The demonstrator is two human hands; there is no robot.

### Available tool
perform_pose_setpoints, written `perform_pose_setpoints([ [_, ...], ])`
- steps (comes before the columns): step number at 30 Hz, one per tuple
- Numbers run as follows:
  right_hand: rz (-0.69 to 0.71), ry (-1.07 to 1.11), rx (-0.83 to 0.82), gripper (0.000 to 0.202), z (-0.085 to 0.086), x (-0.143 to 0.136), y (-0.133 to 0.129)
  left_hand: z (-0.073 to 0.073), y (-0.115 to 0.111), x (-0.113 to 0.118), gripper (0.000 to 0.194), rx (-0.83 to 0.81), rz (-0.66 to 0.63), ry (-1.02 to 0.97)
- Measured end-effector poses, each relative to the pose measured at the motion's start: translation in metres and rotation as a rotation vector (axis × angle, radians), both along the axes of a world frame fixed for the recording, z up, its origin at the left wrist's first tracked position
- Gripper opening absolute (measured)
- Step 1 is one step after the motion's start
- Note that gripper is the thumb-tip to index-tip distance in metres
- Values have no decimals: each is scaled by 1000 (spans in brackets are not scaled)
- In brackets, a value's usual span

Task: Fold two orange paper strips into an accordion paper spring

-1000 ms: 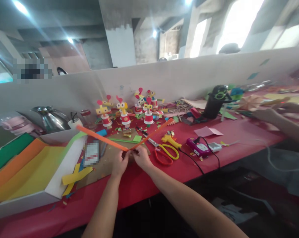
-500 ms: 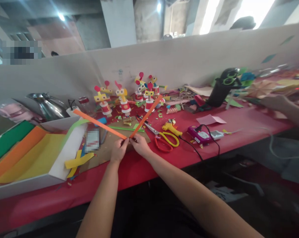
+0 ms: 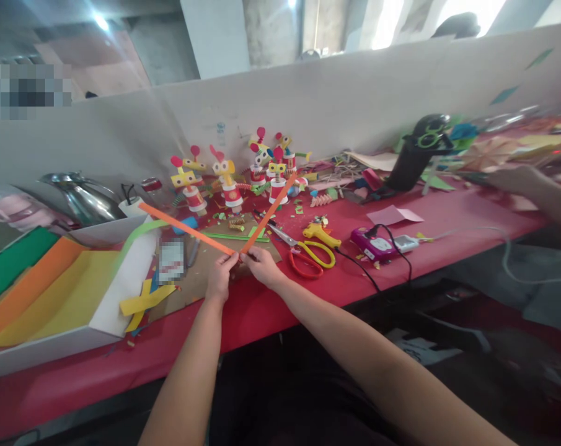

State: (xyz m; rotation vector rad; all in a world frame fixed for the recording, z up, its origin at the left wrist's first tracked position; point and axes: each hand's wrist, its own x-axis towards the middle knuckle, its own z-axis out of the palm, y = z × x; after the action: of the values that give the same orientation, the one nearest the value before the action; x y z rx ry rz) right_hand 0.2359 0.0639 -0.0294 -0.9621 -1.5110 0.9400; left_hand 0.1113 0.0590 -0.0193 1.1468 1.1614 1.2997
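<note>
Two orange paper strips spread in a V over the work board. My left hand (image 3: pixel 220 277) pinches the near end of the left strip (image 3: pixel 185 229). Close beside it, my right hand (image 3: pixel 260 266) pinches the near end of the right strip (image 3: pixel 271 210). The strips meet at my fingertips; how they are joined there is hidden. Beneath them, green strips (image 3: pixel 238 237) lie on a brown board (image 3: pixel 189 282). Scissors with red and yellow handles (image 3: pixel 324 254) rest to the right of my right hand.
Several paper figures (image 3: pixel 231 186) stand behind the board. At left is a white box (image 3: pixel 122 291) of coloured sheets, with a metal jug (image 3: pixel 82 198) behind. Right are a yellow glue gun (image 3: pixel 322 233), a purple power socket (image 3: pixel 373 243), cables and another person's hand (image 3: pixel 517 179).
The view has shifted slightly. Both hands still hold the orange strips, and the V between the strips looks nearly the same.
</note>
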Motion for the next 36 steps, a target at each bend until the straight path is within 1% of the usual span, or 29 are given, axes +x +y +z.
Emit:
perform_pose_setpoints([
  [3, 30, 12, -28, 19, 0, 0, -1, 3, -2, 0, 32, -4, 26, 24],
  [7, 87, 47, -66, 28, 1, -1, -3, 1, -3, 3, 30, 39, 91, 75],
  [10, 38, -7, -49, 29, 2, -1, -3, -2, -1, 4, 30, 66, 144, 97],
  [13, -21, -71, -25, 25, 2, -1, -2, -5, 1, 3, 32, 72, 170, 142],
  [18, -45, -94, -28, 21, 1, -3, 0, -6, 1, 3, 36, 82, 142, 144],
  [24, -51, -135, -56, 26, 3, -7, 9, -9, 5, 0, 38, 109, 208, 270],
  [26, -28, -155, -57, 24, 6, -7, 15, -11, 8, -1, 37, 93, 210, 244],
  [30, -3, -170, -13, 19, 7, -6, 22, -11, 10, 0, 35, 47, 187, 92],
  [33, -38, -176, 23, 17, 4, -5, 20, -9, 8, 0, 35, 41, 172, 31],
  [36, -85, -194, 42, 18, 0, -2, 14, -6, 4, 0, 33, 51, 116, 46],
])
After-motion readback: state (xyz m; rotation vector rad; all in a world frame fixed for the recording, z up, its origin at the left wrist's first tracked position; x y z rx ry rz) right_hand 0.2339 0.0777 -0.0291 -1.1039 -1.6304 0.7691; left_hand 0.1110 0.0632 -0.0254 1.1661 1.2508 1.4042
